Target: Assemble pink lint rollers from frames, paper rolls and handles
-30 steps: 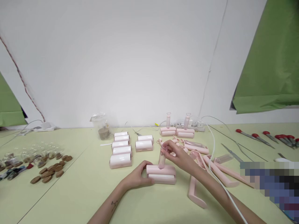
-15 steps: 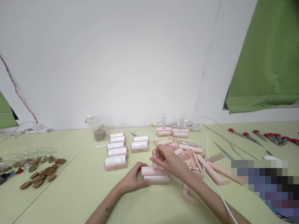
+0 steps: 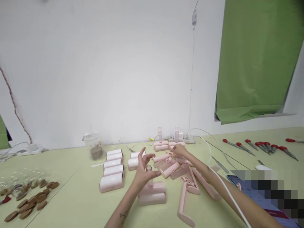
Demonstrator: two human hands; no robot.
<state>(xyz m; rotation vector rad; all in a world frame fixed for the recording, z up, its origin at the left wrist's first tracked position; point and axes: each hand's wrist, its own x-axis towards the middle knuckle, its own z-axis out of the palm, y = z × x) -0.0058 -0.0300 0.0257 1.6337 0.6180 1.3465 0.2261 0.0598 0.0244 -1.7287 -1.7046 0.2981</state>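
Note:
A pink lint roller [image 3: 152,199] with a clear upright handle stands on the table in front of me. My left hand [image 3: 144,169] is spread behind and above it, thumb passing near the handle top, holding nothing. Farther back, my right hand [image 3: 180,150] reaches into a pile of pink plastic parts [image 3: 169,169]. Its fingers are bent together at a small pink ringed piece; whether they grip it is hidden. Two finished-looking pink rollers [image 3: 161,145] with upright handles stand behind that hand.
White paper rolls [image 3: 111,181] in pink holders line up on the left. Brown oval pieces [image 3: 30,202] and a plastic bag [image 3: 93,148] lie farther left. Red-handled pointed tools [image 3: 245,148] lie right. A white cable [image 3: 234,196] crosses my right forearm.
Both hands have let go of the pink lint roller, which stays upright. My left hand has lifted and opened; the right has moved back to the pink parts. The view has shifted right.

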